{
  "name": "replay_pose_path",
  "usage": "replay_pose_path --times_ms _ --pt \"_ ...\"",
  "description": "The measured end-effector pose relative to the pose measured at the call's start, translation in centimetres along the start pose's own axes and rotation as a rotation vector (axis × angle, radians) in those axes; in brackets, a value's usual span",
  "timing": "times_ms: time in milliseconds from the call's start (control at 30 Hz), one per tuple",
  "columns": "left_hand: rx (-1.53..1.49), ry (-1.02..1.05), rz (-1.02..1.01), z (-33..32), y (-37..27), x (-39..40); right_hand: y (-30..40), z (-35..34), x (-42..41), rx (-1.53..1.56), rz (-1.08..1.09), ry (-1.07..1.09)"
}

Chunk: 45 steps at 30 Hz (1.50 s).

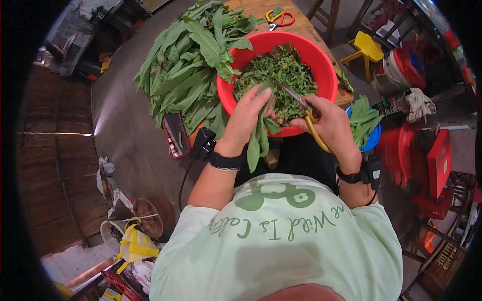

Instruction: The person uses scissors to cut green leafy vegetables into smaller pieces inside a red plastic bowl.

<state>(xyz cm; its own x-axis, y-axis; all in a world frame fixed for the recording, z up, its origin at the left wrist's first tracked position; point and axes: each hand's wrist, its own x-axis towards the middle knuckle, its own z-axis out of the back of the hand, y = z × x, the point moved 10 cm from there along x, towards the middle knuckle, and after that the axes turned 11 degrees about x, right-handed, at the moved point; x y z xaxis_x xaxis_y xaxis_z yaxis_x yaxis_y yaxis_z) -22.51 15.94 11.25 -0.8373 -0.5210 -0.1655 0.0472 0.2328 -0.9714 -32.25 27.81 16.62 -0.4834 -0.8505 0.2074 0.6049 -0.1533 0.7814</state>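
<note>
My left hand [246, 113] grips a small bunch of long green leaves [257, 141] over the near side of a red plastic basin [325, 64]. The leaf ends hang down past the rim toward my lap. In my right hand [327, 116] is a pair of scissors with yellow handles [316, 131]. Their metal blades point up and left, close to the tops of the held leaves; whether they touch is unclear. Chopped greens [282, 69] cover the bottom of the basin. A large heap of whole leafy stalks [188, 64] lies left of it.
The basin stands on a wooden table [260, 5]. Scissors with red and yellow handles [278, 20] lie beyond it, and a phone [176, 135] at the left edge. To the right are a blue basin of leaves [372, 137], a yellow stool [365, 47] and red plastic stools [397, 150].
</note>
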Motion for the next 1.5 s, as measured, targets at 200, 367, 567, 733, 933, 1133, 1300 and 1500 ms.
replay_pose_path --times_ms 200,367,567,733,933,1133,1300,1500 --pt "-0.079 -0.019 -0.039 1.0 0.3 0.6 0.2 0.0 0.2 0.003 0.072 0.006" --pt "-0.078 -0.078 -0.084 1.7 -0.3 0.7 0.4 0.0 0.4 0.004 0.088 0.021" --pt "0.082 -0.156 -0.083 1.4 0.1 0.4 0.3 -0.3 0.2 0.042 0.074 0.053" --pt "0.197 -0.162 -0.136 1.4 -0.7 0.5 -0.2 -0.7 0.0 0.068 -0.023 0.083" --pt "0.199 -0.148 -0.105 1.6 0.0 0.6 -1.3 -1.2 -0.1 0.108 -0.129 0.115" --pt "0.031 -0.147 -0.111 2.1 0.2 0.9 -2.5 -0.5 -0.1 0.05 -0.181 0.098" --pt "-0.026 -0.122 -0.117 2.0 -0.2 0.7 -0.4 -0.3 -0.3 0.091 -0.053 0.119" --pt "0.073 -0.126 -0.142 0.9 -0.5 0.3 0.2 -0.4 0.1 0.029 0.009 0.101"
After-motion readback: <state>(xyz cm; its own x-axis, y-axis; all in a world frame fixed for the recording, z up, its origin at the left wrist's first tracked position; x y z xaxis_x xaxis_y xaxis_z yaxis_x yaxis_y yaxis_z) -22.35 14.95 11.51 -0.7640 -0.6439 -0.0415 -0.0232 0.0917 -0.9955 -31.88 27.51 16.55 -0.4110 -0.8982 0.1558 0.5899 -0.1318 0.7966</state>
